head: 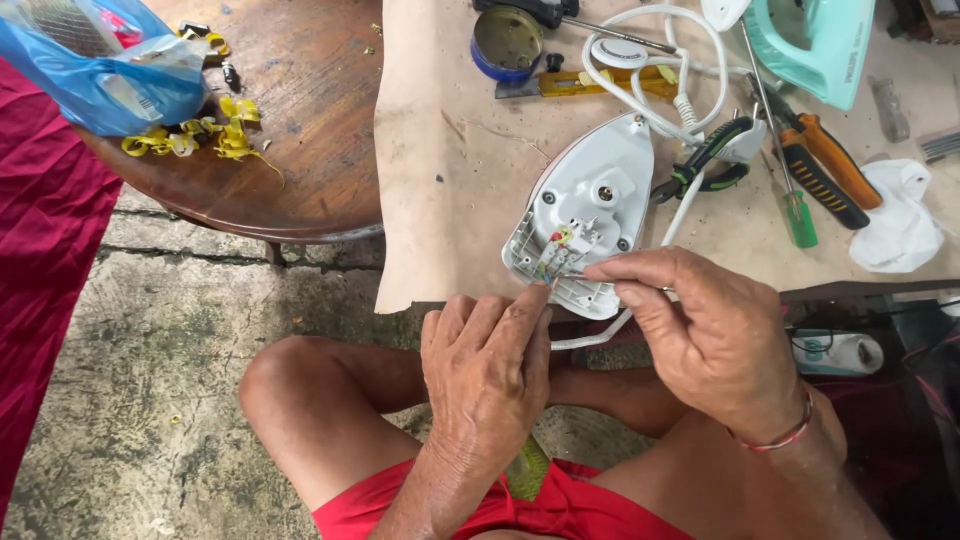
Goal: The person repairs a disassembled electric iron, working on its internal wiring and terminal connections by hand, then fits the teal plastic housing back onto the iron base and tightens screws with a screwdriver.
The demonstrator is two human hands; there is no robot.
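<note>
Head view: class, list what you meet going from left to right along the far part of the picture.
Blue plastic bag → yellow scraps → round blue tin → white iron base → orange-handled screwdriver → white cloth.

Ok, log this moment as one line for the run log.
left hand: fingertips at wires | right hand: pinching thin tool at wires | iron base: open, on bench | pliers: idle

The iron base (585, 215) is pale grey-white, with red, yellow and green wires (556, 250) at its terminals. The cord (655, 100) is white, the other iron (815, 45) mint green, the pliers (825, 165) orange and black, the screwdriver (798, 215) green-handled, the bag (105, 65) blue, the shorts (560, 505) red.
</note>
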